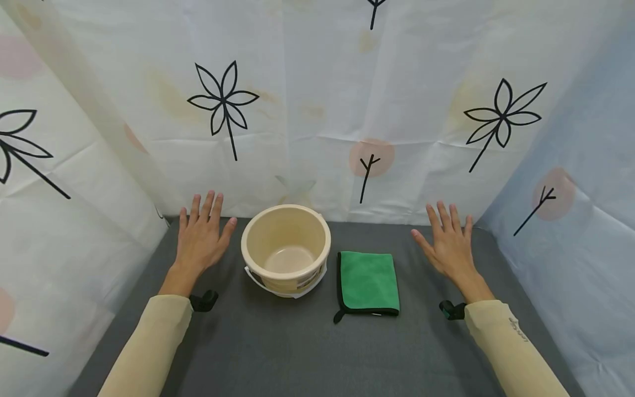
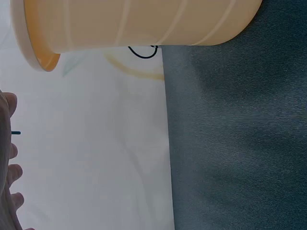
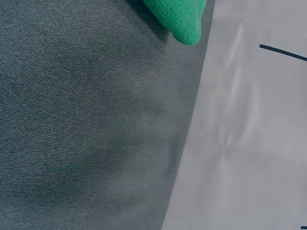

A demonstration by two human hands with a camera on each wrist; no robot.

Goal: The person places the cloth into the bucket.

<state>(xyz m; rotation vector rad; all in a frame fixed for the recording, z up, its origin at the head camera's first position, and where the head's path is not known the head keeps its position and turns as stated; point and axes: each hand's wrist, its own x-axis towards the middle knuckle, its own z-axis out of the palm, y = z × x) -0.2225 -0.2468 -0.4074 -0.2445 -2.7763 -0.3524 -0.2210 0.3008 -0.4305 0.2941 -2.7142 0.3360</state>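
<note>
A cream plastic bucket (image 1: 253,259) with a white handle stands upright on the dark grey table, and nothing shows inside it. My left hand (image 1: 200,240) is to its left, fingers straight and spread, apart from it. In the left wrist view the bucket's ribbed side (image 2: 148,21) fills the top, with fingertips (image 2: 14,172) at the left edge. Right of the bucket lies a folded green cloth (image 1: 369,281) with black edging and a small loop. My right hand (image 1: 448,248) is beyond the cloth to the right, fingers spread, holding nothing. A cloth corner (image 3: 184,24) appears in the right wrist view.
Dark grey fabric covers the table (image 1: 278,353). A white curtain (image 1: 317,110) printed with black flowers and pink spots hangs along the back edge, with similar curtains on the left and right sides. Black straps (image 1: 203,301) are on both wrists.
</note>
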